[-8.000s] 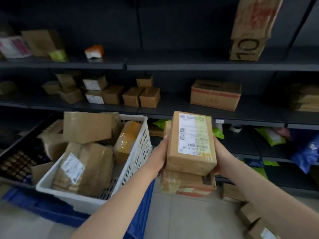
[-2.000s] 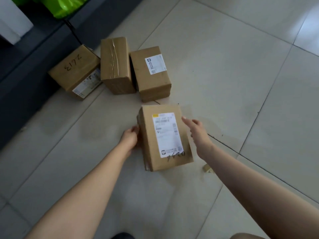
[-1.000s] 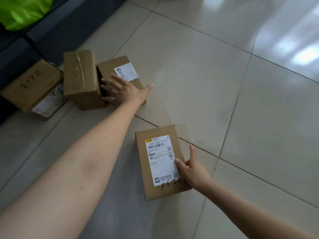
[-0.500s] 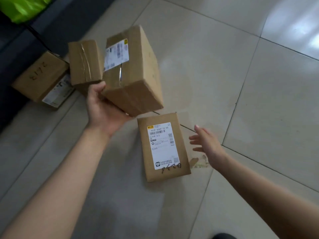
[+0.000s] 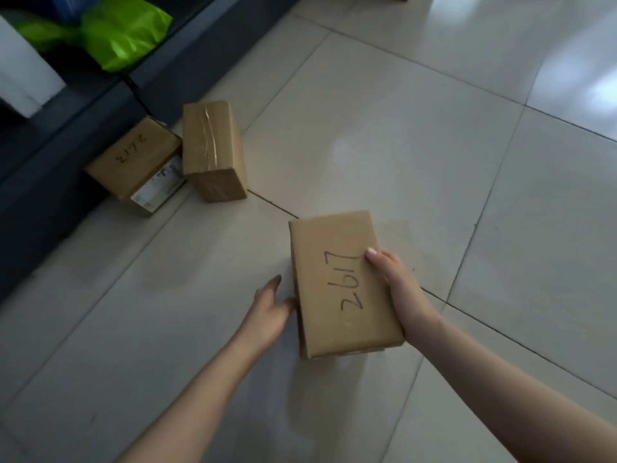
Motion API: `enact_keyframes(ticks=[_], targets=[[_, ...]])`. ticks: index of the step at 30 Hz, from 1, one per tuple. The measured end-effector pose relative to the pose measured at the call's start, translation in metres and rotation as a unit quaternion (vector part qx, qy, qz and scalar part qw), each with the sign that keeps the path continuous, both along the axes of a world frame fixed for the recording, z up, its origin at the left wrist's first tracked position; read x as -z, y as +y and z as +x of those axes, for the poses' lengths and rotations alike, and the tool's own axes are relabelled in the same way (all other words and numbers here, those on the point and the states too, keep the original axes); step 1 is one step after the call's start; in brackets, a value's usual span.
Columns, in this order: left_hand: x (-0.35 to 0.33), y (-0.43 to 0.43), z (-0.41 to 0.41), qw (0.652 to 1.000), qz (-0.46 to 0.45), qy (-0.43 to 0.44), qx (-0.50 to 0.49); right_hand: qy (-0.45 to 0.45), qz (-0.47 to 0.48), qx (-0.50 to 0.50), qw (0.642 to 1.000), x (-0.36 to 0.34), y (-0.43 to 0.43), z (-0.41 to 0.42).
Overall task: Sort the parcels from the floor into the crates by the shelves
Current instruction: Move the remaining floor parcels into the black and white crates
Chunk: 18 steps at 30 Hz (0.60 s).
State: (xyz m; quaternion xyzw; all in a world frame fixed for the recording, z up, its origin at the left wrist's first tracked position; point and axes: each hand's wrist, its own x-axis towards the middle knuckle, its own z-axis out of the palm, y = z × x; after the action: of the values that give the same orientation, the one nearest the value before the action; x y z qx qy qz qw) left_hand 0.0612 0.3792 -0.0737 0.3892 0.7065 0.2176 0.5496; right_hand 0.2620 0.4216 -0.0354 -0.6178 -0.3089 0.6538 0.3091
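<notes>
Fingers [image 5: 375, 259] of right hand [image 5: 405, 295] gripping parcel [image 5: 337, 282], matte rectangular cardboard

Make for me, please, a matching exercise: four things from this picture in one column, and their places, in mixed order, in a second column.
Things
1. brown cardboard parcel with a large handwritten number on top
2. brown cardboard parcel with clear tape along its top
3. brown cardboard parcel with a white label on its side
4. bright green plastic bag

Places
A. on the dark shelf
B. against the shelf base
C. between the left hand and the right hand
D. on the open floor, beside the parcel at the base

Pairs: 1-C, 2-D, 3-B, 4-A
</notes>
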Motion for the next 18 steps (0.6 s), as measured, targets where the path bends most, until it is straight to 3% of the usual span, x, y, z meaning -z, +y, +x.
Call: enact_keyframes(ticks=[2,5,7,11,14,18], targets=[[0.0,0.011,-0.01,0.995,0.0,0.042,-0.089,-0.031,0.003,0.005,1.0,0.001,0.001,0.004],[-0.011,0.055,-0.04,0.963,0.092,0.176,-0.181,-0.023,-0.02,0.015,0.999,0.002,0.0,0.013],[-0.015,0.1,-0.063,0.938,0.152,0.264,-0.163,-0.019,-0.055,0.017,0.998,0.01,-0.003,0.016],[-0.014,0.173,-0.09,0.913,0.102,0.383,-0.096,-0.028,-0.08,0.035,0.996,0.019,-0.01,0.023],[-0.001,0.2,-0.101,0.909,0.069,0.397,-0.109,-0.044,-0.085,0.015,0.995,0.024,-0.016,0.028],[0.011,0.208,-0.102,0.929,0.045,0.33,-0.16,-0.064,-0.087,0.018,0.994,0.032,-0.023,0.034]])
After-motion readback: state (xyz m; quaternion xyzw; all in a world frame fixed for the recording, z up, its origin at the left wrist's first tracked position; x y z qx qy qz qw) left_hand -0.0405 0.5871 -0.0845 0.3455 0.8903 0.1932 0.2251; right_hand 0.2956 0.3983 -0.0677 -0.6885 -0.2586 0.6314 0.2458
